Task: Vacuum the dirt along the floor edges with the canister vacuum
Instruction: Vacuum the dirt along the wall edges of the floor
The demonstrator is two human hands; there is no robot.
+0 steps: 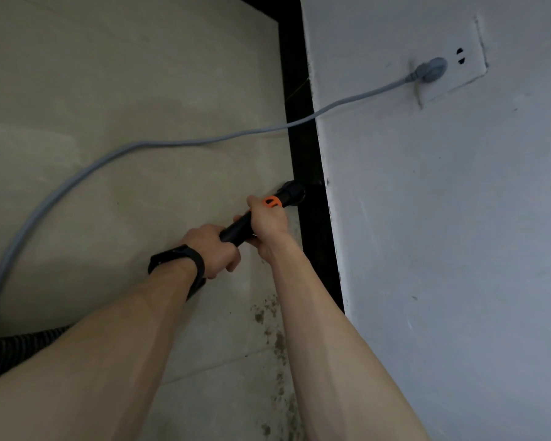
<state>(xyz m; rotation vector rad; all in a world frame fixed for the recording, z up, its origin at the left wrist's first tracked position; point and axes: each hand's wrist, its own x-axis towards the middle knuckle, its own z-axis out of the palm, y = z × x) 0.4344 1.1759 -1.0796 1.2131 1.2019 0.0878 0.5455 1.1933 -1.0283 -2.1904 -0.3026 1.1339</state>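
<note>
Left hand [215, 249] and right hand [268, 222] clench my wand [236, 232]; 2 grips steady its nozzle [293, 190] at the floor [140, 90] edge, against the baseboard [307, 148].

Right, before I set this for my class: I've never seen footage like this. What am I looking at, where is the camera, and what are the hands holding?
There is no machine doing the work here, only a person. The single picture comes from a wide-angle camera worn on the head, looking down along both forearms. The left hand, with a black wristband, and the right hand both grip the black vacuum wand, which carries an orange clip. Its tip sits at the black baseboard, where the tiled floor meets the white wall. A grey power cord runs to a plug in the wall socket. Brown dirt specks lie along the edge, and a ribbed hose shows at lower left.
</note>
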